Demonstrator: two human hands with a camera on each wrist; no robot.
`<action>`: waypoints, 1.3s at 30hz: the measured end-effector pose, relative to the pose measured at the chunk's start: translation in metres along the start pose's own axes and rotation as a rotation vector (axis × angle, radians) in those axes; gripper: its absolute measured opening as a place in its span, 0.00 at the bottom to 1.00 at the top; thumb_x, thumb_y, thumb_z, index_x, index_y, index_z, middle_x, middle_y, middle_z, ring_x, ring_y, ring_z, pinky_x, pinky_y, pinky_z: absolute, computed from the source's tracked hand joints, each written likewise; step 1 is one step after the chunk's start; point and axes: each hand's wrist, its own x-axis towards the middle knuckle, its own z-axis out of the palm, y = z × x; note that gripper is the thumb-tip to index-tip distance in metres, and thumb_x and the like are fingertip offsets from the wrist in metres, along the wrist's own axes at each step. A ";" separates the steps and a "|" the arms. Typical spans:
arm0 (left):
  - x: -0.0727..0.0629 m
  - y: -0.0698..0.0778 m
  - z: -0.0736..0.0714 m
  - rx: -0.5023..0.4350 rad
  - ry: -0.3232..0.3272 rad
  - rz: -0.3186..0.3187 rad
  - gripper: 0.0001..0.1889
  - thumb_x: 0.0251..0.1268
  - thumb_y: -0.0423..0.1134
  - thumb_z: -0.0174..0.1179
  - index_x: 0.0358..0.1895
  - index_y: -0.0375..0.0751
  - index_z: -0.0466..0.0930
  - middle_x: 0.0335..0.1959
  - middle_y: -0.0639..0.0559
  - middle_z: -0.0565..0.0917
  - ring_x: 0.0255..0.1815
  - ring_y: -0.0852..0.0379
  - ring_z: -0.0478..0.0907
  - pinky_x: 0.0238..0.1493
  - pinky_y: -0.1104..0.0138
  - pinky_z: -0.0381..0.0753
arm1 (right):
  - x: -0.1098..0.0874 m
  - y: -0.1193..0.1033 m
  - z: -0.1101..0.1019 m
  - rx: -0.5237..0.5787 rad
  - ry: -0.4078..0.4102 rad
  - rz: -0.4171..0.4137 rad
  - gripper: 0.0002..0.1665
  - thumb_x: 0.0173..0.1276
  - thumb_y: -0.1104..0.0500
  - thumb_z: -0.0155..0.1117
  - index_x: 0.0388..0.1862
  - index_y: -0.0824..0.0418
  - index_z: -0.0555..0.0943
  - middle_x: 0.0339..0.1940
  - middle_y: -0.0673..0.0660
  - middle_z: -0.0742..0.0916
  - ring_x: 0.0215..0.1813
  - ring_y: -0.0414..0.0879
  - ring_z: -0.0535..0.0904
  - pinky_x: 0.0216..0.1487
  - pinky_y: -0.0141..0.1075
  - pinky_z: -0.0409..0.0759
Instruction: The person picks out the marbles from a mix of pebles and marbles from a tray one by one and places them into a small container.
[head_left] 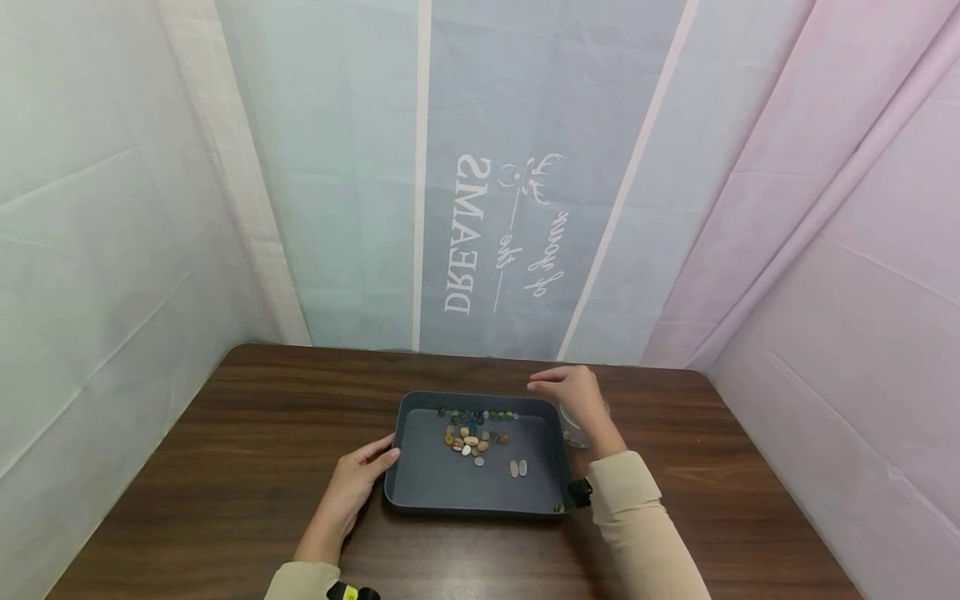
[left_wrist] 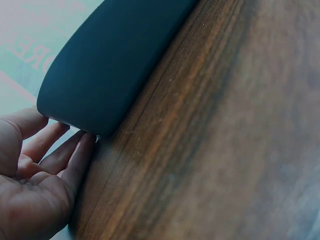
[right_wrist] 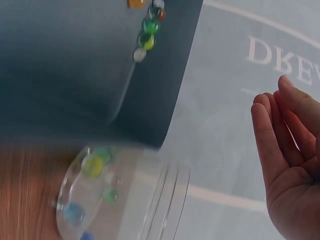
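A dark grey rectangular tray point(head_left: 427, 479) lies on the table. My left hand point(head_left: 354, 487) holds its left wall, with the thumb at the rim; in the left wrist view the other fingers point(left_wrist: 80, 157) meet the wall's outer side. Raised near the far right corner is my right hand point(head_left: 579, 398), its fingers point(right_wrist: 265, 130) extended and nothing visible between them. Glass marbles point(right_wrist: 151, 26) line the tray's far side. Pebbles point(head_left: 470, 441) cluster near the middle, and two pale oval pebbles point(head_left: 522, 468) lie side by side to the right. A green marble point(head_left: 558, 507) sits in the near right corner.
Right of the tray, partly hidden by my right arm, is a clear container point(right_wrist: 175, 200) with several marbles inside. The brown wooden table point(head_left: 247, 467) ends at a printed cloth backdrop point(head_left: 360, 250), with pale cloth sides left and right.
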 end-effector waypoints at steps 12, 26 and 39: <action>0.000 0.001 0.000 -0.006 0.004 -0.007 0.28 0.71 0.50 0.60 0.69 0.42 0.73 0.71 0.38 0.72 0.76 0.36 0.62 0.74 0.42 0.61 | 0.005 -0.016 0.029 0.025 -0.059 -0.064 0.10 0.61 0.55 0.74 0.40 0.57 0.91 0.44 0.57 0.91 0.49 0.52 0.87 0.54 0.51 0.83; 0.001 0.002 0.000 -0.013 -0.001 -0.010 0.28 0.71 0.49 0.60 0.69 0.41 0.73 0.71 0.38 0.72 0.76 0.36 0.61 0.74 0.41 0.61 | 0.008 -0.022 0.060 -0.004 -0.185 -0.079 0.06 0.59 0.57 0.76 0.35 0.57 0.91 0.32 0.54 0.92 0.37 0.48 0.88 0.40 0.42 0.86; 0.002 0.001 -0.001 -0.004 0.004 -0.005 0.26 0.72 0.48 0.60 0.69 0.41 0.74 0.70 0.39 0.73 0.76 0.37 0.62 0.74 0.42 0.62 | 0.011 -0.021 0.076 -0.028 -0.274 -0.072 0.04 0.60 0.61 0.75 0.33 0.61 0.91 0.31 0.56 0.92 0.38 0.51 0.89 0.41 0.42 0.87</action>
